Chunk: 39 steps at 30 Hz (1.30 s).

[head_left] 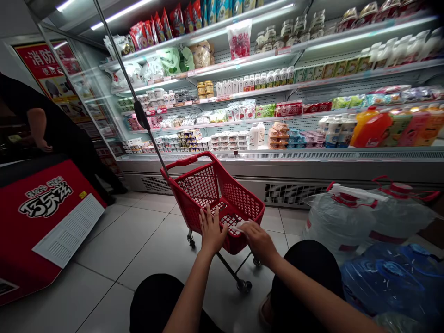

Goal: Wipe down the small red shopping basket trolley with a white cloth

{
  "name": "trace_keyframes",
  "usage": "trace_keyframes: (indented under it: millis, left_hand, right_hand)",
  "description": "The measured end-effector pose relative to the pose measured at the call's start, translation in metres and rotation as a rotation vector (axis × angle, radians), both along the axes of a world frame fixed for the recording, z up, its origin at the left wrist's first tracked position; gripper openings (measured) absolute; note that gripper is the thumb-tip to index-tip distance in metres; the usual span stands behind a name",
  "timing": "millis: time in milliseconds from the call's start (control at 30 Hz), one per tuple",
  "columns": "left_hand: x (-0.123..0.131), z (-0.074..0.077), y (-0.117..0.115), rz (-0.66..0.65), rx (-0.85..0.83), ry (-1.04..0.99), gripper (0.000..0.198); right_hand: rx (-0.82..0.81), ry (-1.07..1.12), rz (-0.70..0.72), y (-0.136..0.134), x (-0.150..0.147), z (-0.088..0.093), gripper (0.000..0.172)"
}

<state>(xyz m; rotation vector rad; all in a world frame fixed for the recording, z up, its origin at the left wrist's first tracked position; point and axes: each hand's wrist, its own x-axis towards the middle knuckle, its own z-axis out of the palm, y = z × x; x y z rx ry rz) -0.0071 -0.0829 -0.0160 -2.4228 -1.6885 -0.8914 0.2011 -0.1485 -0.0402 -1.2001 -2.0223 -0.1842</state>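
Note:
A small red shopping cart (pixel 239 196) with a mesh basket stands before me, its near end towards my knees. My left hand (pixel 212 233) rests on the basket's near left edge, fingers stretched out and apart. At the near right corner, my right hand (pixel 259 238) is closed round a crumpled white wipe (pixel 238 226), which lies against the basket rim. Whether it is tissue or cloth I cannot tell. A thin dark pole (pixel 120 60) with a black fitting rises from the cart's handle side. Beneath the basket show the metal legs and casters.
An open chilled display case (pixel 208 169) stocked with dairy and drinks runs behind the cart. Large water bottles (pixel 342 217) and blue jugs (pixel 391 273) stand at right. At left are a red freezer (pixel 52 217) and a person in black (pixel 65 120). Pale tiles (pixel 114 249) cover the floor.

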Motion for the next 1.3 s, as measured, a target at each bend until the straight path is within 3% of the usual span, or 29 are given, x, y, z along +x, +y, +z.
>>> trace_keyframes:
  millis: [100, 200, 367, 467, 567, 667, 800, 900, 967, 1067, 1200, 1300]
  left_hand:
    - [-0.007, 0.002, 0.004, -0.007, -0.008, 0.008, 0.067]
    - [-0.014, 0.004, 0.008, -0.005, -0.025, 0.032, 0.066]
    - [-0.028, 0.007, 0.012, -0.027, -0.059, 0.064, 0.06]
    - [-0.04, 0.009, 0.015, -0.042, -0.086, 0.081, 0.06]
    - [-0.05, 0.011, 0.019, -0.039, -0.092, 0.125, 0.059]
    - [-0.051, 0.015, 0.023, 0.031, -0.071, 0.162, 0.057]
    - [-0.027, 0.017, 0.014, 0.125, -0.053, 0.186, 0.054]
    - [-0.003, 0.011, -0.004, 0.091, 0.001, 0.205, 0.054]
    - [0.007, 0.007, -0.016, 0.062, 0.045, 0.194, 0.055]
    - [0.005, 0.006, -0.023, 0.021, 0.074, 0.199, 0.063]
    - [-0.013, 0.013, -0.013, 0.002, 0.086, 0.234, 0.068]
    - [-0.015, 0.015, -0.004, 0.024, 0.107, 0.251, 0.069]
  right_hand:
    - [0.012, -0.01, 0.034, -0.012, -0.035, 0.001, 0.047]
    - [0.051, -0.062, 0.094, -0.007, -0.036, 0.004, 0.045]
    - [0.074, -0.153, 0.185, 0.015, 0.017, 0.01, 0.039]
    - [0.051, -0.162, 0.155, 0.024, 0.055, 0.014, 0.039]
    - [0.032, -0.167, 0.115, 0.027, 0.071, 0.015, 0.039]
    - [0.044, -0.101, 0.014, 0.022, 0.053, 0.011, 0.036]
    - [0.058, -0.088, -0.003, 0.011, -0.007, -0.001, 0.047]
    - [0.128, -0.145, 0.021, 0.008, -0.047, -0.011, 0.06]
    - [0.173, -0.193, 0.055, 0.01, -0.053, -0.014, 0.064]
    - [0.145, -0.25, 0.127, 0.018, -0.024, -0.009, 0.063]
    - [0.094, -0.289, 0.078, 0.032, 0.042, 0.004, 0.06]
    - [0.106, -0.305, 0.025, 0.037, 0.054, 0.004, 0.056]
